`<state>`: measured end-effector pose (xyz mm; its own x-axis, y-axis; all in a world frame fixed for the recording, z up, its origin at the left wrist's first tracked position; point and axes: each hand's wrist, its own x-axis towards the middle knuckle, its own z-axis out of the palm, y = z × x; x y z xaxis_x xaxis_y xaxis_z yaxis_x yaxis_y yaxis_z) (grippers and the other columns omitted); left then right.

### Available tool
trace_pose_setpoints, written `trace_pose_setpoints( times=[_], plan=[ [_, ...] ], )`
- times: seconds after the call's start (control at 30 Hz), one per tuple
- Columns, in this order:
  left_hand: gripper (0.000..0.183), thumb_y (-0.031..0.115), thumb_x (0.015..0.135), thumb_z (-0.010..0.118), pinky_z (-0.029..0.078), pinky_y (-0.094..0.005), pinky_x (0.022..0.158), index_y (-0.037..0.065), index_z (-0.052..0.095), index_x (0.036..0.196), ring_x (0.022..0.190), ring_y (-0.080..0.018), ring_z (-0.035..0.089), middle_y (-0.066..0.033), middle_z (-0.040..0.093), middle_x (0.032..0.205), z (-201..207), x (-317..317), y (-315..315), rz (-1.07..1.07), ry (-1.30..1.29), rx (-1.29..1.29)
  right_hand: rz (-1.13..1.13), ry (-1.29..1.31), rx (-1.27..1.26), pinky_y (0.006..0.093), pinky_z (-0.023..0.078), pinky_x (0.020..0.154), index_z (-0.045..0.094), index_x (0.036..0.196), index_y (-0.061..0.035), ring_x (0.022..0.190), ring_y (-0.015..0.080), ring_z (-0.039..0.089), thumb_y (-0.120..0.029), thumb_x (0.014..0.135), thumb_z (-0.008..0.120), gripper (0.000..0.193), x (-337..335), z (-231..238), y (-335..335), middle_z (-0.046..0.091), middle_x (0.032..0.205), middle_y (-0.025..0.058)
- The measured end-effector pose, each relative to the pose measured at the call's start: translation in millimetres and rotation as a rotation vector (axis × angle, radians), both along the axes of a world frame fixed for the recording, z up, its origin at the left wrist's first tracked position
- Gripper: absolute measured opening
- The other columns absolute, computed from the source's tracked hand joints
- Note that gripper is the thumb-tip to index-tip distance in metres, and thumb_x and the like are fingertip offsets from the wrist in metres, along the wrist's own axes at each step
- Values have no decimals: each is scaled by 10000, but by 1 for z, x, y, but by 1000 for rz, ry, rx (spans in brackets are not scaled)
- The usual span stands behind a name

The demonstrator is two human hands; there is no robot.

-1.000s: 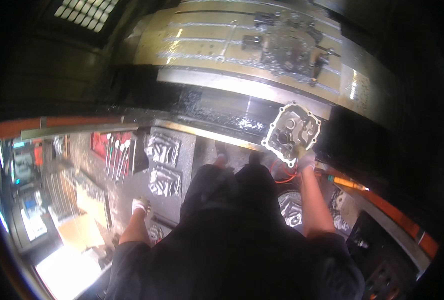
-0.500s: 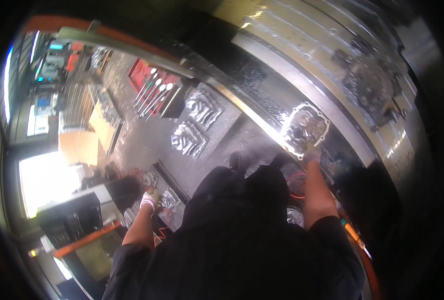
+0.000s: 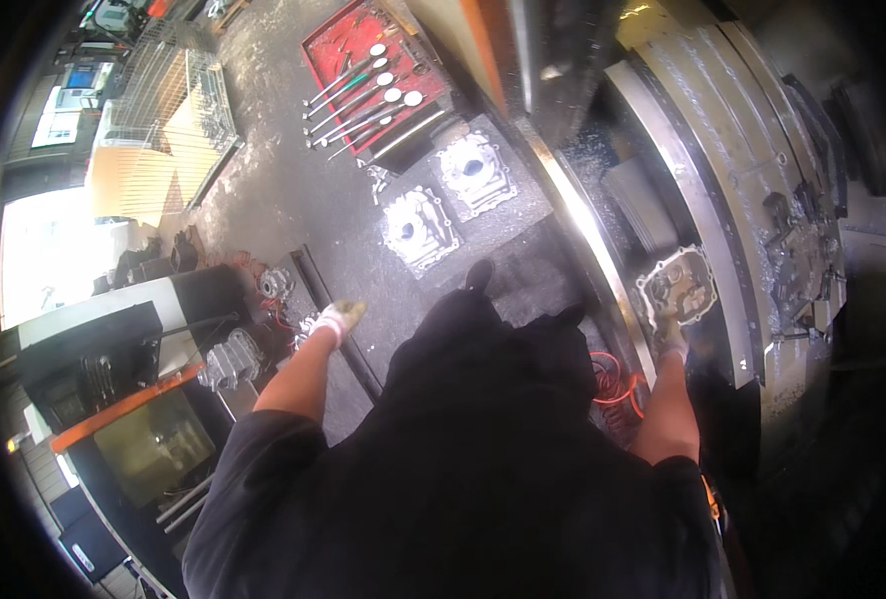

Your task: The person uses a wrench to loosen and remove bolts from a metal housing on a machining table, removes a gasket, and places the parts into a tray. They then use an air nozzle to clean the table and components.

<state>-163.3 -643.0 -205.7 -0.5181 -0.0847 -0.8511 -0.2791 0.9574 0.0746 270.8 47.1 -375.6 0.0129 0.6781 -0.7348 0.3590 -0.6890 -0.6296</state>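
Note:
My right hand (image 3: 670, 334), gloved, grips the near edge of a flat grey metal casting (image 3: 700, 298) with a scalloped rim. The casting is held tilted over the dark channel beside the machine's bright metal ledge (image 3: 594, 235). To the left, my left hand (image 3: 343, 316), in a white glove with yellowish fingers, is raised over the bench with nothing visible in it; its fingers look loosely extended. Next to it, partly hidden, is a small metal part (image 3: 308, 325). A round metal part (image 3: 275, 284) lies farther left on the bench.
Two castings (image 3: 421, 232) lie on a grey surface ahead, beside a red tray (image 3: 335, 42) of long dial gauges (image 3: 363, 98). On the right stands a machine fixture (image 3: 797, 255). A coiled orange hose (image 3: 617, 394) hangs near my right arm. Another casting (image 3: 233, 359) sits at left.
My left hand has moved up and right, away from the metal parts on the bench. My view has shifted; the right hand still holds the casting, now farther right in view.

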Motion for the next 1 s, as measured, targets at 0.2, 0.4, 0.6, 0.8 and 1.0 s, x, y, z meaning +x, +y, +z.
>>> trace_pose_setpoints(
  times=[0.2, 0.4, 0.6, 0.8, 1.0],
  plan=[
    [741, 571, 928, 648, 508, -408, 1003, -57, 635, 1322, 1147, -335, 685, -258, 707, 1225, -93, -79, 36, -51, 149, 122, 45, -386, -152, 339, 427, 508, 618, 1278, -189, 642, 185, 609, -630, 852, 731, 624, 10, 73, -77, 692, 935, 74],
    [811, 592, 864, 702, 490, -406, 1045, -54, 615, 1346, 1231, -362, 645, -264, 683, 1276, -161, -108, 87, 9, 101, 191, 246, -446, -186, 306, 370, 415, 577, 1334, -152, 484, 174, 547, -626, 946, 622, 614, -63, 177, -173, 677, 809, 106],
    [699, 483, 853, 654, 516, -435, 996, -4, 628, 1354, 1182, -348, 681, -245, 675, 1307, -187, -106, 118, 211, 16, 91, 357, -493, -45, 275, 334, 387, 681, 994, -41, 405, 128, 476, -427, 981, 595, 395, -129, 220, -216, 611, 611, 69],
    [601, 388, 862, 617, 517, -432, 997, -15, 648, 1307, 1162, -379, 677, -259, 682, 1267, -60, -134, 122, -355, 60, 124, 856, -380, 177, 326, 498, 608, 710, 844, -41, 623, 126, 619, -392, 993, 616, 393, -248, 217, -260, 669, 696, 57],
    [523, 400, 891, 617, 531, -436, 982, 0, 700, 1217, 1128, -397, 682, -268, 711, 1155, 157, -128, 167, -793, 197, 266, 1475, 141, 136, 407, 529, 960, 497, 1476, -92, 1081, 338, 699, -517, 860, 727, 783, -405, 289, -346, 718, 1180, 193]
  ],
)
